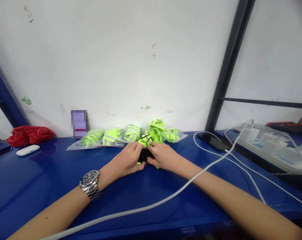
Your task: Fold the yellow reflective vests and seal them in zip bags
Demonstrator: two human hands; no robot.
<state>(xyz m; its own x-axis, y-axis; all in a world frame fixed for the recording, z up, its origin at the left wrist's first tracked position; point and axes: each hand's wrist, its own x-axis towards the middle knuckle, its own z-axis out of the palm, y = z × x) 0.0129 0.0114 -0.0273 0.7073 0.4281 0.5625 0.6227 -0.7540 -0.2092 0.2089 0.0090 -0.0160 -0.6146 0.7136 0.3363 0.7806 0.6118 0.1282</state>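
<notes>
My left hand, with a metal watch on the wrist, and my right hand meet at the middle of the blue table. Between them both sets of fingers pinch a fluorescent yellow reflective strap, gripping it at a black part. A dark-edged buckle shows just above my fingers. The rest of the strap lies in a loose heap behind my hands. My fingers partly cover the black part, so its exact shape is hidden.
Several transparent bags of similar yellow straps lie along the wall. A phone-like purple screen leans there. Left are a red cloth bundle and a white case. A white cable crosses over my right forearm near a power strip.
</notes>
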